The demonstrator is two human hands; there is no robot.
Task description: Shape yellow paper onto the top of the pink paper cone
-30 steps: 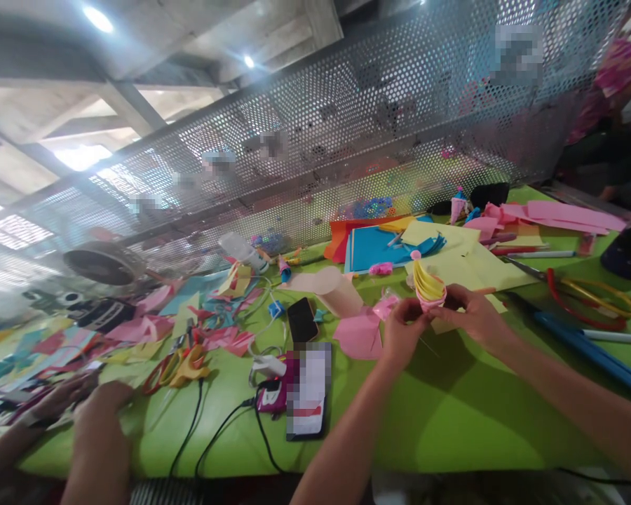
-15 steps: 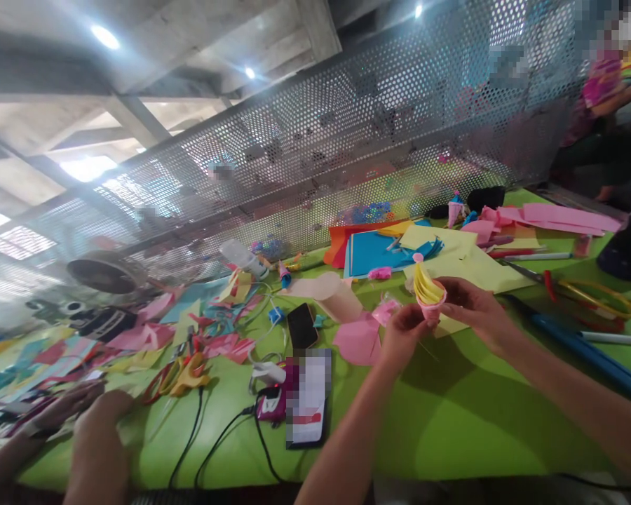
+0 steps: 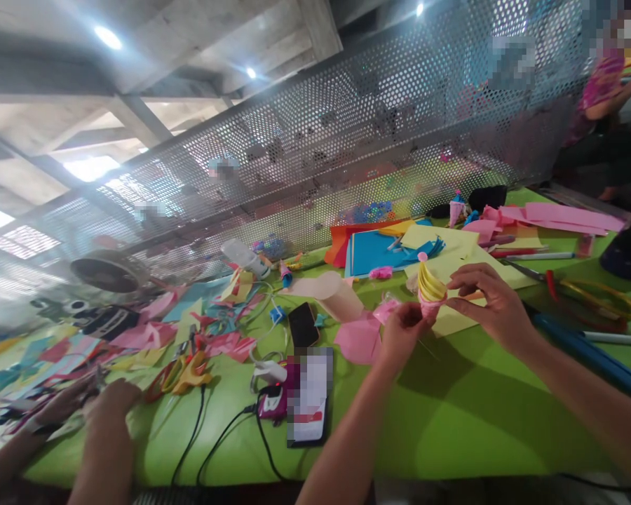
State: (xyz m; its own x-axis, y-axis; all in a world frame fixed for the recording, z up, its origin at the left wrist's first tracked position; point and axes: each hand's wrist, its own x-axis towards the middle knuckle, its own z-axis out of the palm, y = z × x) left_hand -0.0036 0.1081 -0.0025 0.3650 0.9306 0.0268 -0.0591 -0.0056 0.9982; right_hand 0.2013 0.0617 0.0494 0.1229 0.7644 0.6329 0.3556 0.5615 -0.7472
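My left hand (image 3: 404,330) pinches the pink base of a small paper ice cream cone (image 3: 431,284). The cone stands upright, with yellow curled strips on top and a pink ball at the tip. Just to its right, my right hand (image 3: 491,305) has its thumb and fingers apart. Those fingertips are at the cone's rim; whether they touch it I cannot tell. Below and behind my left hand lies a piece of pink paper (image 3: 358,339). Yellow paper sheets (image 3: 455,319) lie behind and under the cone.
Blue sheets (image 3: 371,254), scissors (image 3: 550,284) and a blue tool (image 3: 594,358) lie around on the green table (image 3: 452,428). Left are phones (image 3: 303,325), a purple power bank (image 3: 290,393), cables and paper scraps. A co-worker's hands (image 3: 110,403) work at far left. A perforated metal screen (image 3: 305,154) stands behind.
My right hand has drawn back to the right from the cone, and its fingers have spread. The left hand keeps hold of the cone. The co-worker's hands at left have shifted slightly.
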